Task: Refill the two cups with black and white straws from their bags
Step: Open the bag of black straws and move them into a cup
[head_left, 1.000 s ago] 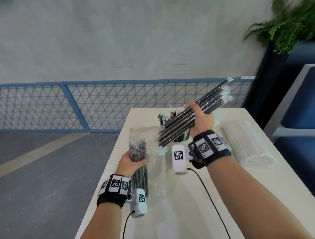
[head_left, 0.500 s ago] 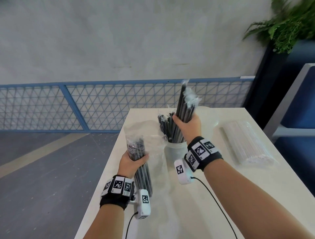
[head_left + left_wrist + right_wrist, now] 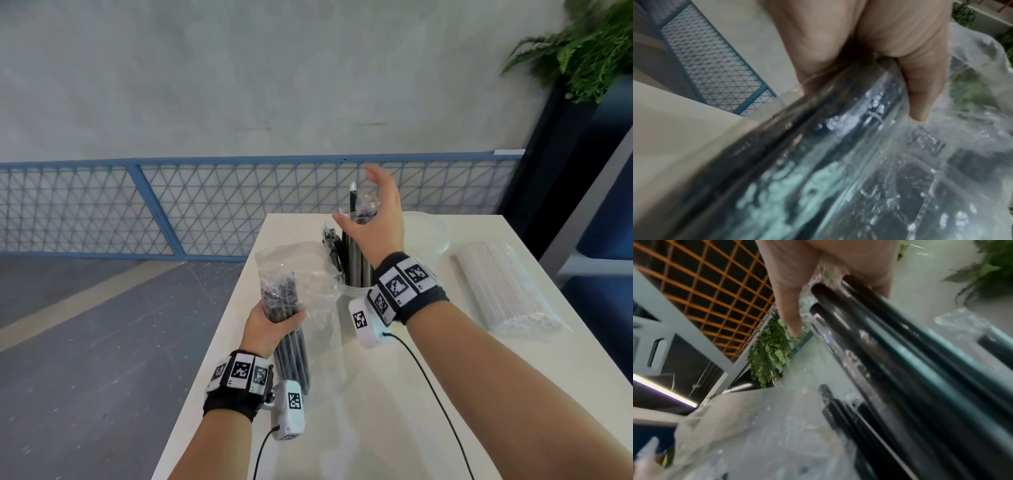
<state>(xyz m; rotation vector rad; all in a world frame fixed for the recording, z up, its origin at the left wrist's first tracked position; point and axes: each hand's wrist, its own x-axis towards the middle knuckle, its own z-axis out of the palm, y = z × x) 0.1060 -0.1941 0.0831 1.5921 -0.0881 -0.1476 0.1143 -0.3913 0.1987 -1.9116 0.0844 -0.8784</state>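
Observation:
My left hand [image 3: 274, 318] grips a clear bag of black straws [image 3: 291, 346] upright near the table's left edge; in the left wrist view my fingers [image 3: 920, 91] curl round the bag [image 3: 838, 162]. My right hand [image 3: 373, 212] hovers open, fingers spread, over the tops of a bunch of black straws [image 3: 354, 253] that stands in a white cup [image 3: 354, 293]. The right wrist view shows those straws [image 3: 900, 353] beside my straight thumb [image 3: 789, 313]. A second, clear cup [image 3: 428, 233] stands behind to the right, with no straws visible in it. The bag of white straws [image 3: 507, 291] lies flat at the right.
The white table [image 3: 411, 394] is narrow, with its left edge close beside my left hand. A blue mesh fence [image 3: 171, 205] runs behind it. A potted plant [image 3: 589, 44] and a blue seat [image 3: 603, 308] stand at the right.
My right hand swung the bunch of black straws upright, lowered it into the white cup and let go; it is now open above them. The left hand kept its hold on the bag.

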